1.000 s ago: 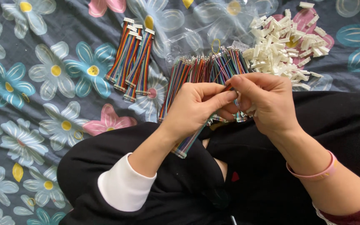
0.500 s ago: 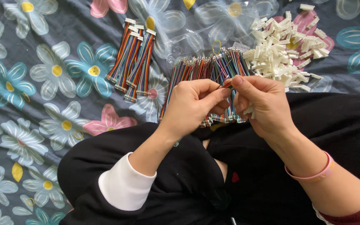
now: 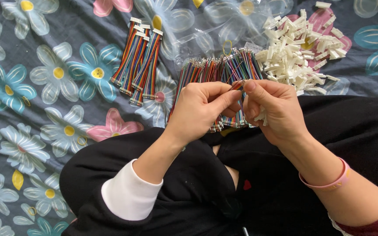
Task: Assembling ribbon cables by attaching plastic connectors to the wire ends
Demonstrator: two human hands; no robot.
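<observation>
A: Hands at centre of view. What are they holding?

B: My left hand (image 3: 202, 109) and right hand (image 3: 274, 111) are meeting fingertip to fingertip, both pinching the end of one rainbow ribbon cable (image 3: 238, 84) between thumb and forefinger. My right hand is also cupping a few white plastic connector housings (image 3: 261, 117) in its curled fingers.

A: Where is the remaining stock lying?

B: A loose bundle of rainbow cables (image 3: 217, 70) is lying on the flowered cloth (image 3: 44, 109) just behind my hands. A pile of white connector housings (image 3: 298, 52) is sitting beside it on my right. Five cables with housings fitted (image 3: 137, 61) are resting well apart on my left.
</observation>
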